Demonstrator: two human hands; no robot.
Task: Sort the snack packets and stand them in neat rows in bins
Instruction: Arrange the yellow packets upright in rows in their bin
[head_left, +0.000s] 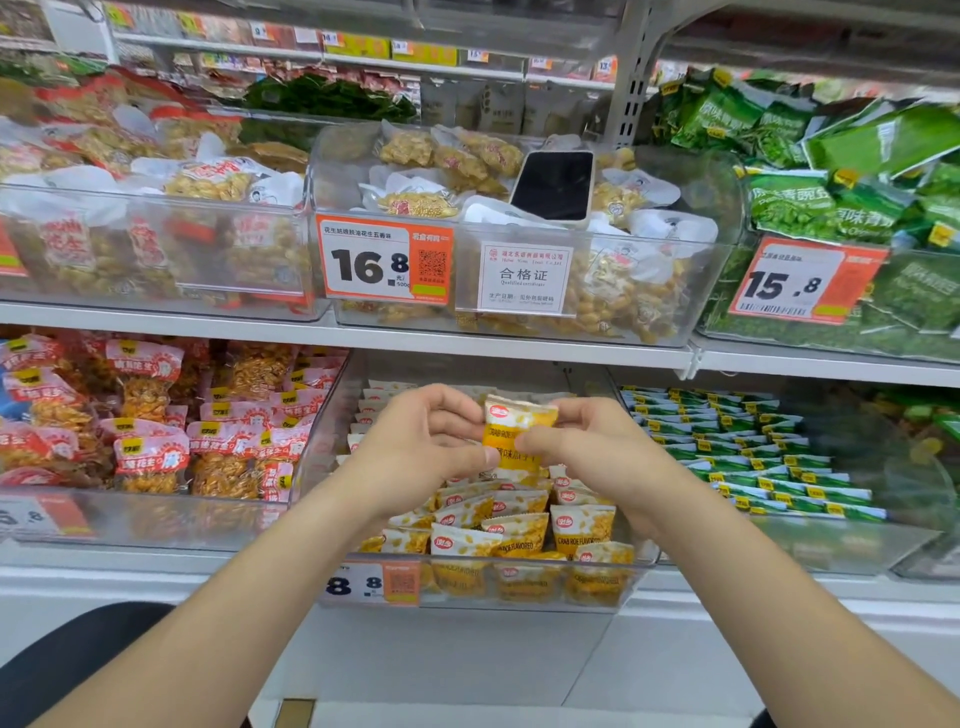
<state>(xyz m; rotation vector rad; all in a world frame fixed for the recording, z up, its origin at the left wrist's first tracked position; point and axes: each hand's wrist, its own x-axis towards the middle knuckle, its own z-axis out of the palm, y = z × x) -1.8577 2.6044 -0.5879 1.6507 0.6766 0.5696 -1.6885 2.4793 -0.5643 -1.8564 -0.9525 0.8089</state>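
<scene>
Above the clear bin (319, 467), left hand (426, 441) and right hand (587, 447) hold one yellow crab-roe packet (514, 431) upright. Both grips are clamped on it, probably to square it for the rows.

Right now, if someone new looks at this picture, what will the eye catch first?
The left hand and right hand pinch one yellow packet above the middle bin, low in the centre. Higher up, a black phone lies on peanut packets, above the orange 16.8 tag.
</scene>
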